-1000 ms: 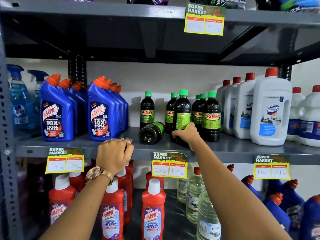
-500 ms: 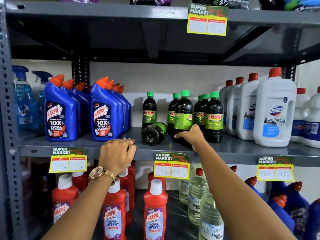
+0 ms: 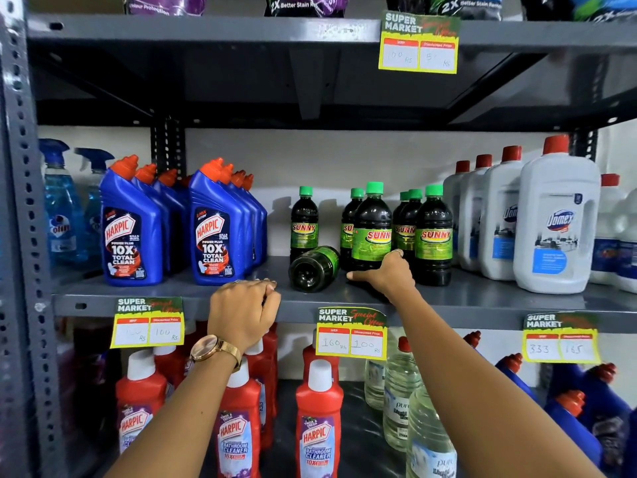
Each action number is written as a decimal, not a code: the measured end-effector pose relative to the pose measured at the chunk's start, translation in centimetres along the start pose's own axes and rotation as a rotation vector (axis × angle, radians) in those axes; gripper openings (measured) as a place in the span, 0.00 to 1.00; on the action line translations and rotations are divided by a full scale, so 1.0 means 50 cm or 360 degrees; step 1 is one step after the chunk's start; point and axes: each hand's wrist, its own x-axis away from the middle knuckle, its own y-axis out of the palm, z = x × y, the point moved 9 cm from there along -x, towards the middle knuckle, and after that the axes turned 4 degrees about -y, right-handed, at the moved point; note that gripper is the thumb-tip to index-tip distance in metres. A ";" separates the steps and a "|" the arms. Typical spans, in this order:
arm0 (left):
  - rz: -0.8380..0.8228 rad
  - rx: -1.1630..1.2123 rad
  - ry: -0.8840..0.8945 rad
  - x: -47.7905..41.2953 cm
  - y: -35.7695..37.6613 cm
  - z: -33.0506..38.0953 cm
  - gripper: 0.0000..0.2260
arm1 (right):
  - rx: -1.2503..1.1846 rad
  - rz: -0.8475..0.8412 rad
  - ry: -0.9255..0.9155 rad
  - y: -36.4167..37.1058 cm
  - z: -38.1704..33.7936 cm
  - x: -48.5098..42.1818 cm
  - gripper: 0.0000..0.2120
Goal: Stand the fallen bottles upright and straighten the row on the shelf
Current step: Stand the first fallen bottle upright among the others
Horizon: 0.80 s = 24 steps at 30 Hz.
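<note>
Several dark Sunny bottles with green caps stand on the middle shelf [image 3: 482, 298]. One Sunny bottle [image 3: 315, 269] lies on its side, its base facing me, in front of a lone upright one [image 3: 304, 224]. My right hand [image 3: 387, 276] wraps the base of a front upright Sunny bottle [image 3: 371, 229], just right of the fallen one. My left hand [image 3: 243, 313] rests curled on the shelf's front edge, left of the fallen bottle, holding nothing. It wears a gold watch.
Blue Harpic bottles [image 3: 132, 232] stand in two rows at left, with blue spray bottles [image 3: 62, 208] beyond. White Domex jugs [image 3: 555, 219] fill the right. Price tags [image 3: 351, 334] hang from the shelf edge. Red Harpic bottles [image 3: 319, 419] and clear bottles [image 3: 401, 391] sit below.
My right hand has slid lower on the front upright Sunny bottle, down to its base. The left hand stays on the shelf edge. The fallen bottle has not moved.
</note>
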 end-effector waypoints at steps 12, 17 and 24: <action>-0.0027 0.0000 -0.0019 0.000 0.004 -0.006 0.20 | 0.0220 0.0019 0.0098 0.008 0.005 0.000 0.66; -0.0005 0.0011 -0.0022 0.000 0.003 -0.007 0.20 | 0.0165 -0.0050 0.0048 0.012 0.012 -0.012 0.51; -0.0010 0.0025 -0.0013 0.000 0.006 -0.007 0.21 | 0.0153 -0.0059 0.0024 0.013 0.015 -0.012 0.43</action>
